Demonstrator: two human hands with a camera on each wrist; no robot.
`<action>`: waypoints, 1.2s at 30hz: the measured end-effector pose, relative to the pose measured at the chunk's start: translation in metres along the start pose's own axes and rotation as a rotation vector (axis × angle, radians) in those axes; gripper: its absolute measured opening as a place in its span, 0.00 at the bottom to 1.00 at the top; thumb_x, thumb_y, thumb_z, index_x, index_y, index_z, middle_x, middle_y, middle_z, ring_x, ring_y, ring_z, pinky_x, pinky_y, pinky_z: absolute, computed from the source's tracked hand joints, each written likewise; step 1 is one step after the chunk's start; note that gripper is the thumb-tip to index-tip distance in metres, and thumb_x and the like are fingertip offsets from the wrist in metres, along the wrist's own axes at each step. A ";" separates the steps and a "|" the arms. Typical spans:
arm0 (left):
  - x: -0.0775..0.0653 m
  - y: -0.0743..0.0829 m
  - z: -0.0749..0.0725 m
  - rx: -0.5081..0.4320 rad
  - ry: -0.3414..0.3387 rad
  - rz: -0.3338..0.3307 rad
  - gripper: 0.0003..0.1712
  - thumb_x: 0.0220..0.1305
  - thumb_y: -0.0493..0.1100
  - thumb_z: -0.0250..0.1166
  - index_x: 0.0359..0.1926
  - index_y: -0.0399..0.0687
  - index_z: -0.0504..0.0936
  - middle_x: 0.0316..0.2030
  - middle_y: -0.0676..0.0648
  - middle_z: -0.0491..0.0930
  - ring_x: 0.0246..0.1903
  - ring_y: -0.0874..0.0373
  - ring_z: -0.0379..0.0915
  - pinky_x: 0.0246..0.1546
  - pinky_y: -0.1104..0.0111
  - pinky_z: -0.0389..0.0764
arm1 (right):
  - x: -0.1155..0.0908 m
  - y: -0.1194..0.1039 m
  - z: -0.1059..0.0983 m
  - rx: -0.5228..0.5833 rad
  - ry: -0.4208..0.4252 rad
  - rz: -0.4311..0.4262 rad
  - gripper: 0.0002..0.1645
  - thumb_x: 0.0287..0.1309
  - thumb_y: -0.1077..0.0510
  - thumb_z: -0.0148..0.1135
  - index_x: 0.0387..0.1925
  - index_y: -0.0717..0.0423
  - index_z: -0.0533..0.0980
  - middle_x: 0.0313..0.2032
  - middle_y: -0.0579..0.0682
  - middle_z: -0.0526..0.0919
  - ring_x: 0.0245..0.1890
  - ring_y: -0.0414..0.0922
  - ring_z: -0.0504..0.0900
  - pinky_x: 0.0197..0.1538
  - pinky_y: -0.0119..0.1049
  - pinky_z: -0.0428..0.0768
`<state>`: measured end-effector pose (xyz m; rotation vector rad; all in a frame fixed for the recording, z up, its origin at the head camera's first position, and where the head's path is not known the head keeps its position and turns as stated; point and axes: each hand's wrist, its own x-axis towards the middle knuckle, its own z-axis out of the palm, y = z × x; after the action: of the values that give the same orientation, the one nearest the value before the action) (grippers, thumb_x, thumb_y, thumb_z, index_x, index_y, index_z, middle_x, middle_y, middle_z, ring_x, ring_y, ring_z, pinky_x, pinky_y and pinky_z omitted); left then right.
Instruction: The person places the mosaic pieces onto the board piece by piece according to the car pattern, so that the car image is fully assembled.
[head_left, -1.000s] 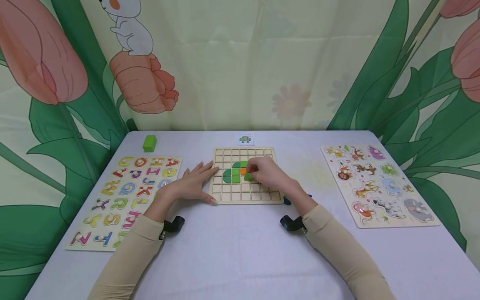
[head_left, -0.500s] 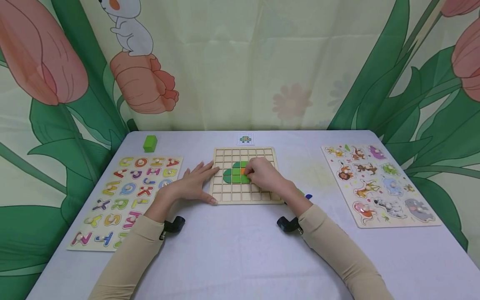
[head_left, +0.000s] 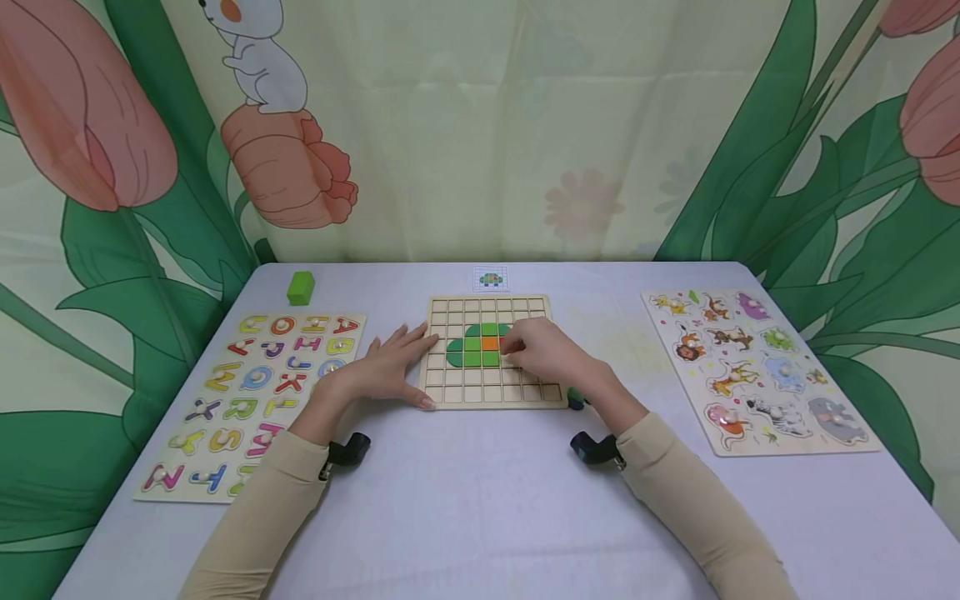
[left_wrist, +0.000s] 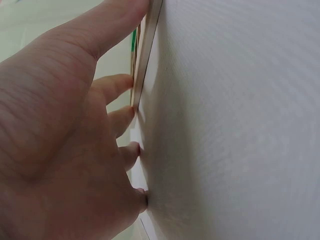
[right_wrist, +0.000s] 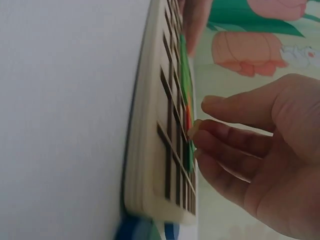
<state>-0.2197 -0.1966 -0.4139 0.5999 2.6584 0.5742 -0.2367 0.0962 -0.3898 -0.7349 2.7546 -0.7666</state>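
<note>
A wooden grid board point(head_left: 450, 393) lies mid-table, with green pieces point(head_left: 472, 357) and an orange square point(head_left: 490, 343) set in its cells. My left hand point(head_left: 384, 367) rests beside it with fingers spread; in the left wrist view the thumb point(left_wrist: 117, 22) and two fingers touch the board's edge. Over the right part of the coloured shape is my right hand point(head_left: 551, 348). In the right wrist view its thumb point(right_wrist: 235, 107) stands apart from the index finger, and bent fingertips touch the pieces. Nothing shows between thumb and fingers. The hand partly covers the shape in the head view.
Dark green and blue loose pieces point(head_left: 576, 398) lie at the board's near right corner. A small pattern card point(head_left: 491, 278) is behind the board. At left are a letter puzzle point(head_left: 225, 450) and a green block point(head_left: 301, 287); an animal puzzle point(head_left: 759, 357) lies at right.
My right hand has shifted slightly right across the board and its fingers have come off the green square beside the orange one, which now shows uncovered. My left hand has stayed put.
</note>
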 end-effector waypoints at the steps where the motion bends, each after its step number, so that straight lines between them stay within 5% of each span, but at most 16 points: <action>1: 0.000 0.001 0.000 -0.001 -0.003 -0.002 0.67 0.43 0.71 0.75 0.79 0.57 0.51 0.81 0.47 0.39 0.79 0.40 0.27 0.71 0.31 0.34 | -0.002 0.003 -0.003 0.006 -0.003 0.016 0.10 0.61 0.63 0.64 0.42 0.54 0.87 0.42 0.48 0.88 0.44 0.44 0.82 0.49 0.40 0.82; 14: 0.001 -0.001 0.003 0.001 -0.006 -0.001 0.69 0.41 0.73 0.75 0.79 0.58 0.51 0.81 0.48 0.38 0.80 0.41 0.27 0.71 0.31 0.34 | -0.036 0.034 -0.023 0.038 -0.055 0.084 0.11 0.60 0.64 0.63 0.43 0.54 0.84 0.38 0.49 0.84 0.36 0.45 0.76 0.38 0.34 0.77; 23: 0.000 0.001 0.000 0.002 0.002 -0.001 0.68 0.41 0.71 0.76 0.79 0.57 0.51 0.81 0.47 0.38 0.79 0.40 0.28 0.71 0.30 0.35 | -0.060 0.050 -0.035 0.033 -0.059 0.044 0.13 0.57 0.65 0.65 0.44 0.55 0.84 0.38 0.49 0.84 0.38 0.45 0.77 0.44 0.38 0.78; 36: 0.000 0.000 0.000 0.009 0.006 -0.003 0.68 0.42 0.71 0.75 0.79 0.57 0.52 0.81 0.47 0.38 0.79 0.39 0.28 0.72 0.31 0.35 | -0.082 0.077 -0.041 0.030 -0.197 0.069 0.17 0.50 0.72 0.69 0.40 0.50 0.84 0.42 0.48 0.82 0.42 0.44 0.77 0.50 0.41 0.81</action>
<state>-0.2198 -0.1962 -0.4143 0.5969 2.6681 0.5648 -0.2102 0.2130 -0.3912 -0.6678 2.5716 -0.6808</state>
